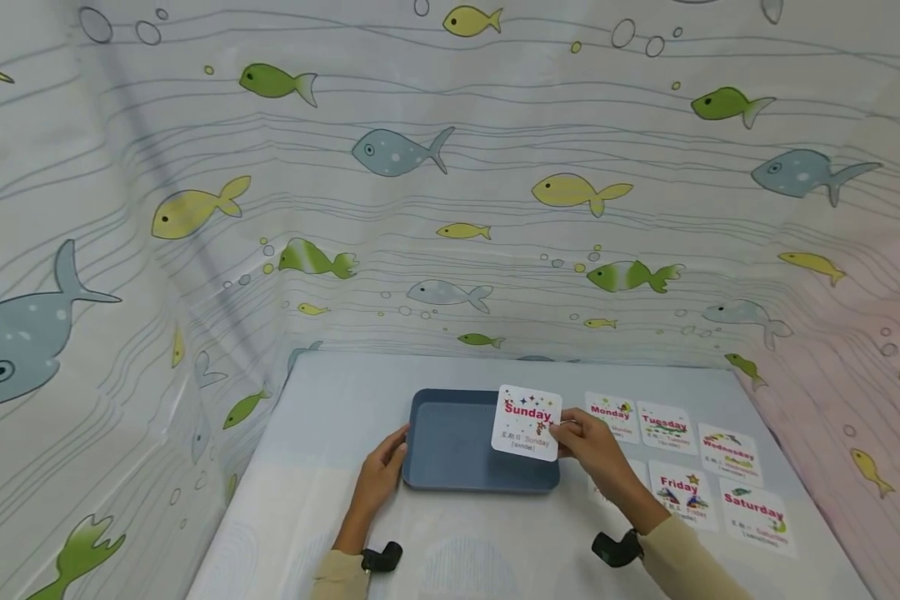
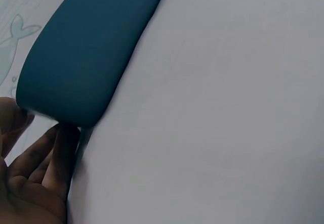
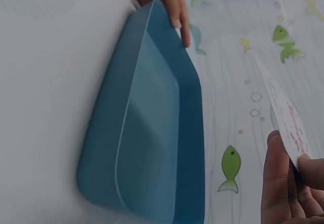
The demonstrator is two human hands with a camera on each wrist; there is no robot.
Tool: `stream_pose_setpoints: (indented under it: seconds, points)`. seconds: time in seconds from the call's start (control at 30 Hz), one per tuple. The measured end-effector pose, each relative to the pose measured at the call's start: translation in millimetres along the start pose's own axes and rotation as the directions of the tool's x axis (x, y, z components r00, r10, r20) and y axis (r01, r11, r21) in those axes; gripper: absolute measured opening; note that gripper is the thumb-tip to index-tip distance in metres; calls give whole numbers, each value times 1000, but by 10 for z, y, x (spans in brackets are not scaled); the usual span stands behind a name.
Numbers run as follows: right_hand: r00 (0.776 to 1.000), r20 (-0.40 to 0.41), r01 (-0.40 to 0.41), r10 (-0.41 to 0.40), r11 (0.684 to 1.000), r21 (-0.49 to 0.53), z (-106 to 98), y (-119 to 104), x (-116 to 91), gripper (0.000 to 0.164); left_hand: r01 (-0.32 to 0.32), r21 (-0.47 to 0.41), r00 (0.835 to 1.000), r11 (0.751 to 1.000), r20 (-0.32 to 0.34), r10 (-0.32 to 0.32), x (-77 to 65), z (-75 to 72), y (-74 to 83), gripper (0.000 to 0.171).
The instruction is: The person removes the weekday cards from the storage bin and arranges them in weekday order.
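Note:
A square white card [image 1: 525, 423] printed "Sunday" in red is held over the right part of a blue-grey rectangular tray [image 1: 450, 479]. My right hand [image 1: 596, 450] pinches the card's right edge between thumb and fingers; the right wrist view shows the card [image 3: 288, 115] nearly edge-on. At the tray's left end, my left hand [image 1: 378, 475] rests its fingers against the outer wall. The left wrist view has the left hand [image 2: 38, 173] touching the end of the tray [image 2: 91, 52]. The tray's inside shows no cards where it is visible.
Right of the tray lie several weekday cards in two rows, including Monday [image 1: 611, 408], Tuesday [image 1: 666, 427], Wednesday [image 1: 730, 454], Friday [image 1: 682, 492] and Saturday [image 1: 757, 517]. My right arm partly covers another card. A fish-patterned curtain [image 1: 495, 200] surrounds the white table [image 1: 300, 467].

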State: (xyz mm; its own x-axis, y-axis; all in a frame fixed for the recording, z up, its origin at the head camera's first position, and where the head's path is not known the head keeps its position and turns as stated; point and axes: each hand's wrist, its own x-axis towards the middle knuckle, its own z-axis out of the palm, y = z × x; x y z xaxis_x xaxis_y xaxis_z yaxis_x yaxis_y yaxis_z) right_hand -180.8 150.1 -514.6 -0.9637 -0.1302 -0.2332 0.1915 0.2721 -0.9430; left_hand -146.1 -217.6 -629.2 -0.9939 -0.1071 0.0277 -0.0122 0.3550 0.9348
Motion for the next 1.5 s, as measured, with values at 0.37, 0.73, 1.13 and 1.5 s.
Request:
stream_pose_setpoints:
  seconds: [0.37,0.73,1.13,1.5]
  points:
    - [996,-75,-48,48,999,5,-395,198,-275,53,3,-9,1000,1000,6,-3,-34,5,125,41]
    - [988,-114,-106,107,994,14,-622,321,-468,55,3,28,999,1000,47,-4,-138,-97,432,42]
    - [971,-114,-199,209,975,97,-867,515,-753,55,-7,1,999,1000,36,7,-59,-58,164,42]
    - [945,-136,-285,296,954,94,-925,762,-1009,67,-4,5,1000,1000,23,4,-24,-15,20,43]
